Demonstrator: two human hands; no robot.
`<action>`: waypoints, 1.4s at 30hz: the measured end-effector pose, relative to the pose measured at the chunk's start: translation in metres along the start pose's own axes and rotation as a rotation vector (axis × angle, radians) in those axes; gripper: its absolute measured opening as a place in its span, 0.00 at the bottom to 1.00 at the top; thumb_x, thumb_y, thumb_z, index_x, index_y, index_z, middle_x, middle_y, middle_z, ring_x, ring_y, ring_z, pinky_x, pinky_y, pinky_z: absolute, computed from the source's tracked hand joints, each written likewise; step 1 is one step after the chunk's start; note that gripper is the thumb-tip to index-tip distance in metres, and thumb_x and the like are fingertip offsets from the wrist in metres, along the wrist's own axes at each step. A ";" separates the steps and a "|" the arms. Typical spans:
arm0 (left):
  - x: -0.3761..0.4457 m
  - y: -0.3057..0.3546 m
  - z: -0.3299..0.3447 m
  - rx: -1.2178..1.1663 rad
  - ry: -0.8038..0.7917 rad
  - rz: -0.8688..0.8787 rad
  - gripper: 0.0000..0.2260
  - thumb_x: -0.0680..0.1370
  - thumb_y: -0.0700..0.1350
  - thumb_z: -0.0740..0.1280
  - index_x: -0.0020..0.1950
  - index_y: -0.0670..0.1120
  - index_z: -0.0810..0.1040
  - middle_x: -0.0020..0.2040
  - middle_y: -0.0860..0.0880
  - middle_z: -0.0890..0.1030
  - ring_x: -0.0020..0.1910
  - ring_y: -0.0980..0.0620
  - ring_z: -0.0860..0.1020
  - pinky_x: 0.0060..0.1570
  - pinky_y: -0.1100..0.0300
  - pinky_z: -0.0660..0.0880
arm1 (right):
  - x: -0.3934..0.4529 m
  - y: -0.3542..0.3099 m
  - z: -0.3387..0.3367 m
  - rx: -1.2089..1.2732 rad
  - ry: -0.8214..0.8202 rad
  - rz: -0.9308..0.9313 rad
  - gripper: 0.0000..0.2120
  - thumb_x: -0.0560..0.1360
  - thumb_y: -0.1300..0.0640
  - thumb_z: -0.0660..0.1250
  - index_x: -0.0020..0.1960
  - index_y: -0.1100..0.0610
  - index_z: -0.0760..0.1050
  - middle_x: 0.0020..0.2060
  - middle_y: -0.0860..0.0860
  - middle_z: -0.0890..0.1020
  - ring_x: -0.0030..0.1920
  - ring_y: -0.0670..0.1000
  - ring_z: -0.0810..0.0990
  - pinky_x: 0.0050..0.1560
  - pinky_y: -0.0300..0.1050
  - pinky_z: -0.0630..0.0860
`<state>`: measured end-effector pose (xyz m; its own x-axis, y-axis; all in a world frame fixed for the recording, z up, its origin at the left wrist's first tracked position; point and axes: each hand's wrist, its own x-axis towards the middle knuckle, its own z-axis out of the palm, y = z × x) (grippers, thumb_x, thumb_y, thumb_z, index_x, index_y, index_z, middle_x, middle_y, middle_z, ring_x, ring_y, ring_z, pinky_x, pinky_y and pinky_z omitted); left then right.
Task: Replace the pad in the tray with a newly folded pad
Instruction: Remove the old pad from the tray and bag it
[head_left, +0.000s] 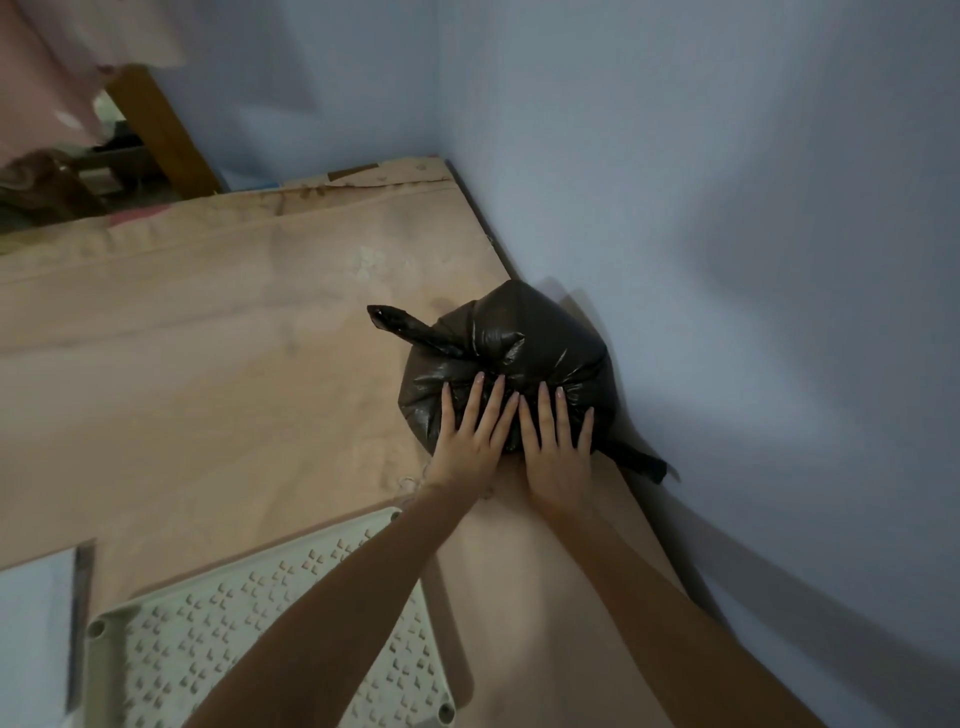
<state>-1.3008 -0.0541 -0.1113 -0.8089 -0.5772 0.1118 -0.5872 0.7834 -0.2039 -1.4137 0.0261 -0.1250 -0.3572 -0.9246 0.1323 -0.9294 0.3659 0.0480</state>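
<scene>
Both flat, straight-fingered hands — left hand (464, 441), right hand (557, 451) — press the knotted black bag (524, 343) at frame centre, likely steadying it against the wall (753, 208).

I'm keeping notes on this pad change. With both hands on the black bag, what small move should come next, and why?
Probably lift both hands away. The left hand and right hand lie flat on the black bag, which looks tied and rests beside the wall, while the grid tray waits nearer.
</scene>
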 end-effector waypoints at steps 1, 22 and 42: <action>0.005 -0.002 0.001 0.006 -0.005 -0.004 0.26 0.78 0.52 0.60 0.75 0.46 0.61 0.74 0.43 0.64 0.73 0.40 0.62 0.67 0.36 0.64 | 0.006 0.001 -0.001 0.000 -0.009 0.003 0.24 0.77 0.56 0.56 0.72 0.57 0.65 0.71 0.60 0.67 0.71 0.61 0.65 0.65 0.70 0.64; -0.026 -0.039 -0.051 -0.099 -0.223 -0.089 0.27 0.82 0.52 0.48 0.77 0.42 0.44 0.78 0.43 0.50 0.77 0.45 0.46 0.74 0.46 0.39 | -0.016 -0.026 -0.076 0.074 -0.265 0.102 0.27 0.81 0.52 0.49 0.77 0.60 0.50 0.76 0.57 0.53 0.77 0.54 0.50 0.75 0.52 0.45; -0.140 -0.101 -0.116 -0.113 -0.348 -0.345 0.17 0.82 0.48 0.52 0.66 0.41 0.71 0.64 0.43 0.73 0.63 0.44 0.71 0.61 0.53 0.66 | -0.053 -0.146 -0.152 0.185 -0.317 -0.084 0.21 0.81 0.53 0.48 0.68 0.62 0.66 0.67 0.59 0.71 0.67 0.56 0.67 0.68 0.51 0.64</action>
<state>-1.1317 -0.0255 0.0060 -0.5201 -0.8347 -0.1808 -0.8339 0.5421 -0.1037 -1.2452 0.0376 0.0117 -0.2627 -0.9482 -0.1786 -0.9476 0.2884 -0.1375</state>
